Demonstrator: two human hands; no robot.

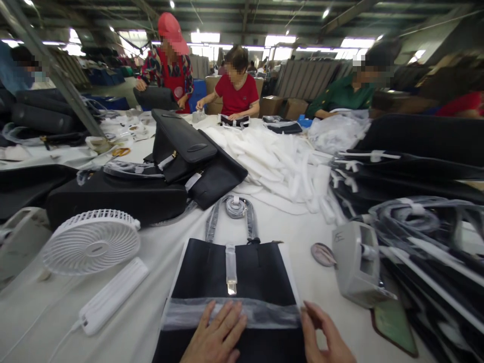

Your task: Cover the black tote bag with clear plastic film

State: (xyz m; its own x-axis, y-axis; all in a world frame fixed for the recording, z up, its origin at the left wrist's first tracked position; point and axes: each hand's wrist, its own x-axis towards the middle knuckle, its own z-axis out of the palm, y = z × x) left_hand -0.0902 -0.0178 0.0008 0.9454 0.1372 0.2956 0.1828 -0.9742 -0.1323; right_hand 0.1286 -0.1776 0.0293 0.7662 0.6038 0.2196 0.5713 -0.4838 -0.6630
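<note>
A black handbag (pixel 212 267) lies flat before me, with white sheeting showing at its sides. Wrapped handles (pixel 251 222) stretch from its top, and a film-covered strap with a gold buckle (pixel 231 287) runs down its front. A band of clear plastic film (pixel 270 315) crosses the bag's middle. My left hand (pixel 217 333) rests flat over the band and the black front, fingers stretched out. At the bag's right edge, my right hand (pixel 327 335) has bent fingers and thumb closed at the film's end; the exact grip is partly hidden.
Left are a white fan (pixel 94 247) and a white power bank (pixel 113 297). A grey tape dispenser (pixel 355 262) stands right, beside stacked black bags (pixel 423 146). More bags (pixel 189 151) and a white foam heap (pixel 272 161) lie ahead. Several co-workers (pixel 236 93) are across the table.
</note>
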